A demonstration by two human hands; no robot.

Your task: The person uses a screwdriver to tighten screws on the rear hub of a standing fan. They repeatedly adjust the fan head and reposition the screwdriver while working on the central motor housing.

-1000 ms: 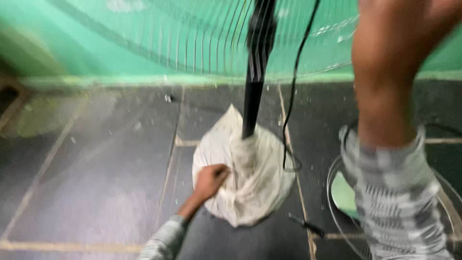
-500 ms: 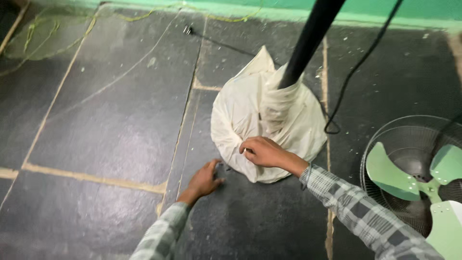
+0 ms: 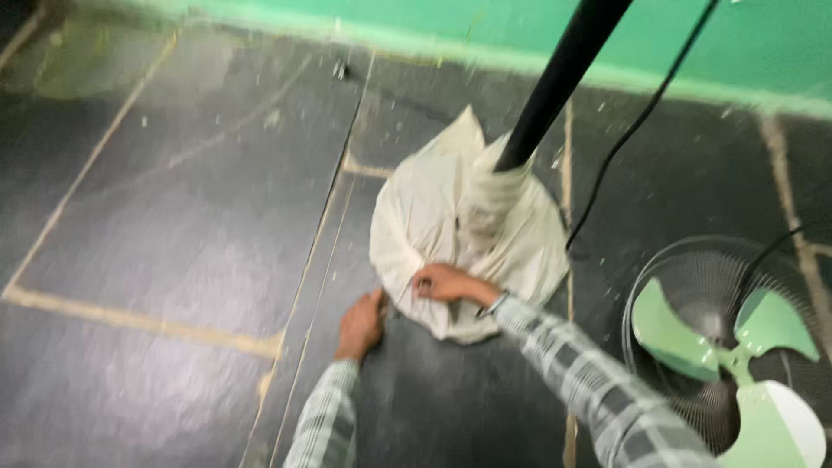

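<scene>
hands on the wrapped fan base

to do this well, i judge i should grip the cloth low and keep the pole steady. my right hand pinches the cloth's near edge. my left hand rests just beside that edge, fingers curled; its grip i cannot tell.

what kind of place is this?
Probably a fan repair or assembly workshop, worked at floor level: dark stone floor, green-painted wall, a loose fan guard with green blades, and both hands, left hand and right hand, at a cloth-wrapped fan base.
</scene>
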